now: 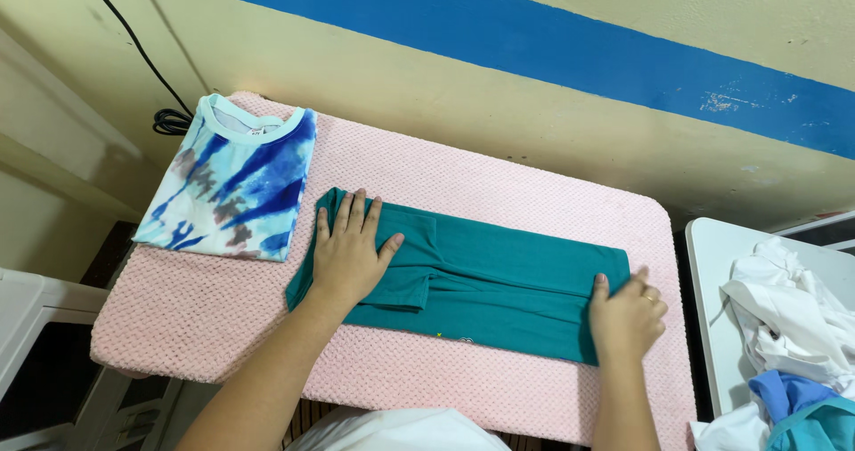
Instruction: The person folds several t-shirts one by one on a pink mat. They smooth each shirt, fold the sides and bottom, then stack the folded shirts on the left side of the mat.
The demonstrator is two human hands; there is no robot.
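While the left hand [347,255] lies flat on the teal garment [499,282], right hand [626,317] pinching its end, folded tie-dye shirt [232,184] beside

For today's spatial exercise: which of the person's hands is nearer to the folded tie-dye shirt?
Left. The left hand lies flat on the teal garment just right of the tie-dye shirt; the right hand grips the garment's far end.

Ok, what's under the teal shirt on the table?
The teal shirt lies on a pink textured cover. The left hand presses it flat; the right hand grips its end. The tabletop beneath is hidden.
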